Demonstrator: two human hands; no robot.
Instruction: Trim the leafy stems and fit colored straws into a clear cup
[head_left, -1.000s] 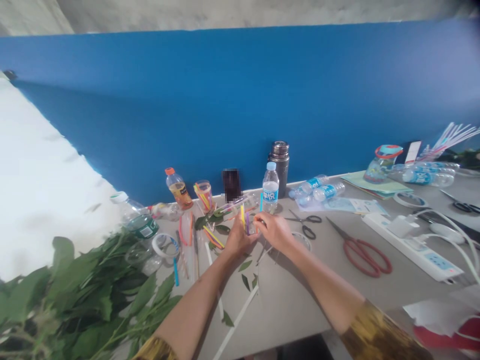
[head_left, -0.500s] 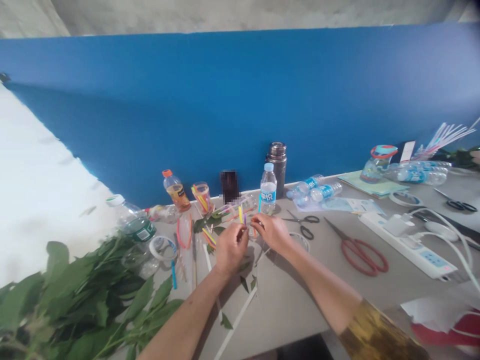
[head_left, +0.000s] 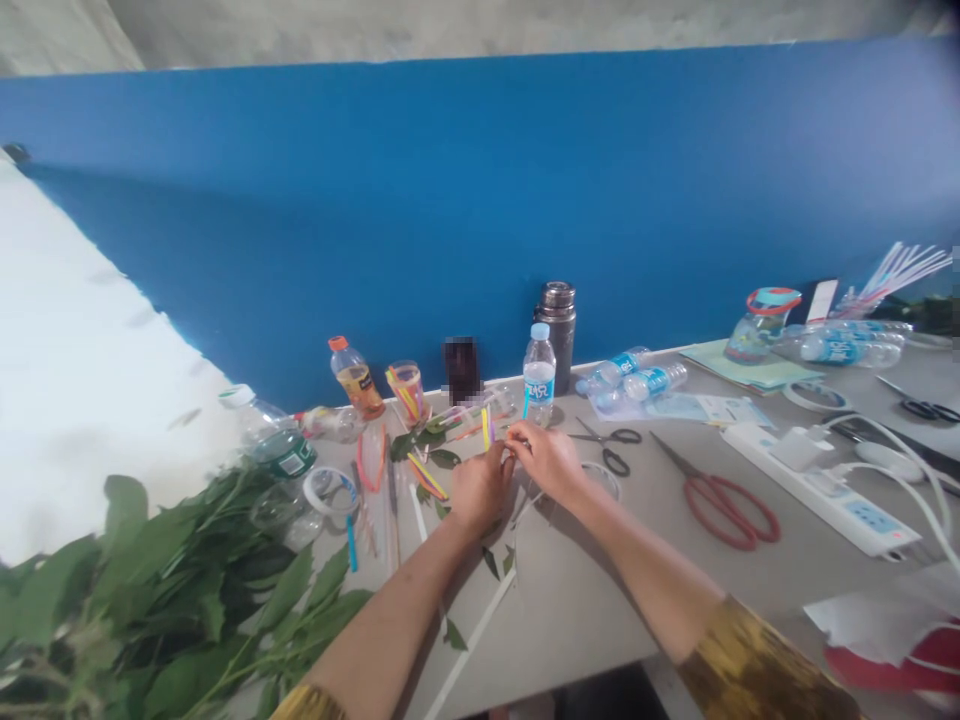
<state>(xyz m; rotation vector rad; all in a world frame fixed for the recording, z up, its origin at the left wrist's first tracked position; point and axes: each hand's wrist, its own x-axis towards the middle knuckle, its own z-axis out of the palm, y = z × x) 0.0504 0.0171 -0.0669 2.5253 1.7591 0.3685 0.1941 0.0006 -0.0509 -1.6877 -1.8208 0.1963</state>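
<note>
From where I stand, the left hand (head_left: 480, 490) and right hand (head_left: 546, 462) meet low over the grey table (head_left: 577, 590), fingers curled close together beside yellow plastic straws (head_left: 485, 428); whether they grip anything, I cannot tell. Behind them stands a water bottle (head_left: 539, 378) with a blue label (head_left: 539, 390), its writing unreadable, beside a steel thermos (head_left: 557, 322)

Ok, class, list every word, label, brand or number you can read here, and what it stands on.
Nothing can be read for certain.
Upright water bottle: blue label, white characters, too blurred to quote.
Orange-capped juice bottle: label too small.
Green-labelled bottle: too small.
</note>
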